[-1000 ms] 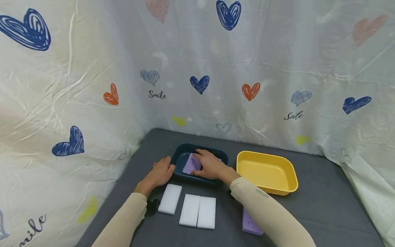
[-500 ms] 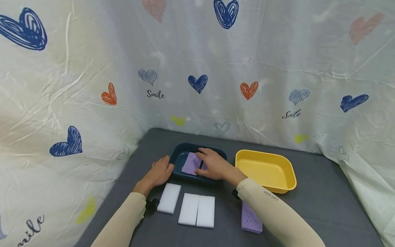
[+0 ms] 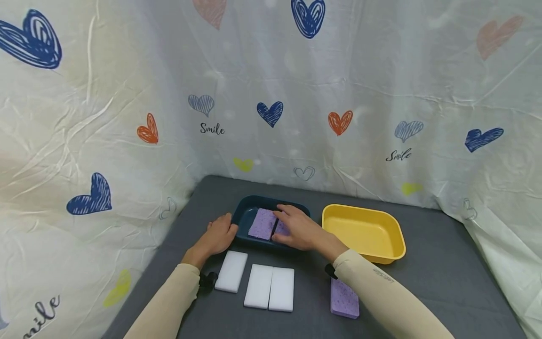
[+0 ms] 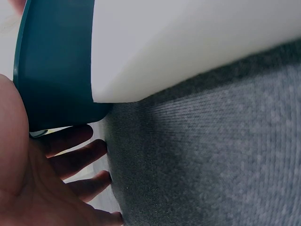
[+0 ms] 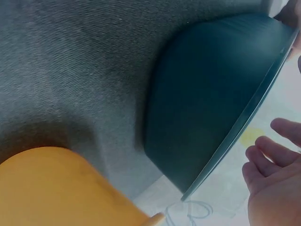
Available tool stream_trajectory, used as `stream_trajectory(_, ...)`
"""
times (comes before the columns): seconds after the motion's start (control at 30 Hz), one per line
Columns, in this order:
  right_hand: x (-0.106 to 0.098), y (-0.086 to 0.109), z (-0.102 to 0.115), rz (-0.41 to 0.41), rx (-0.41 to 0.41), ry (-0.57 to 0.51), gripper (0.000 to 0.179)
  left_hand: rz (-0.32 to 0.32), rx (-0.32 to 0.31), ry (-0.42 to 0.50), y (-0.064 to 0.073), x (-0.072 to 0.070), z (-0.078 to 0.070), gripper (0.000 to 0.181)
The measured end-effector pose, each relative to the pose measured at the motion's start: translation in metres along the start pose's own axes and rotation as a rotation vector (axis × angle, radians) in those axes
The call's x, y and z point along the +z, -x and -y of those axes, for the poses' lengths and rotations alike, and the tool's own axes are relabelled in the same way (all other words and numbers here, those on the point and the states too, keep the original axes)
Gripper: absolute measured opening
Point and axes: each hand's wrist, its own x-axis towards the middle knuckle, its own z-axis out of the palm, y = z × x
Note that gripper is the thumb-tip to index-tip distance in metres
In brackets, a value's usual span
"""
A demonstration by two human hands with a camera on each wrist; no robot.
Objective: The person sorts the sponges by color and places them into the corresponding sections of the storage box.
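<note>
Two purple sponges lie side by side in the dark teal tray [image 3: 245, 220] in the head view. The left sponge [image 3: 262, 224] shows fully, while the right sponge [image 3: 281, 229] is mostly hidden under my right hand [image 3: 300, 229]. That hand hovers over the tray's right half, fingers loosely bent; in the right wrist view its fingers [image 5: 268, 157] are above the rim with nothing between them. My left hand [image 3: 218, 235] rests at the tray's left end. From the left wrist, its relaxed fingers [image 4: 77, 157] spread beside the tray's outer wall [image 4: 59, 66].
A yellow tray [image 3: 328, 216] stands right of the teal one. In front lie a white sponge block [image 3: 231, 271] and a pair of white blocks [image 3: 268, 287] side by side. Another purple sponge [image 3: 344, 299] lies partly under my right forearm. A patterned curtain [image 3: 237, 70] hangs behind the grey table [image 3: 449, 263].
My right hand has drawn back to the right off the left sponge, so more of both purple sponges shows. The left hand has stayed at the tray's end.
</note>
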Motion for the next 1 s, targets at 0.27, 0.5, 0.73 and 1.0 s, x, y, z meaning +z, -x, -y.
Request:
stream_trajectory(0.27,-0.003,0.018,-0.008,-0.03,-0.004,0.0,0.074,0.004,0.002,-0.034,0.0,0.001,0.0,0.036)
stream_trajectory(0.5,-0.01,0.038,-0.013,-0.044,0.033,-0.016,0.077,0.003,-0.002,-0.022,0.003,-0.003,-0.006,0.046)
stream_trajectory(0.73,-0.009,0.058,-0.017,-0.044,0.056,0.001,0.077,0.01,-0.01,0.005,0.006,-0.006,-0.01,0.048)
stream_trajectory(1.0,-0.008,0.083,-0.016,-0.031,0.072,-0.013,0.077,0.012,-0.01,0.01,0.009,-0.01,-0.017,0.048)
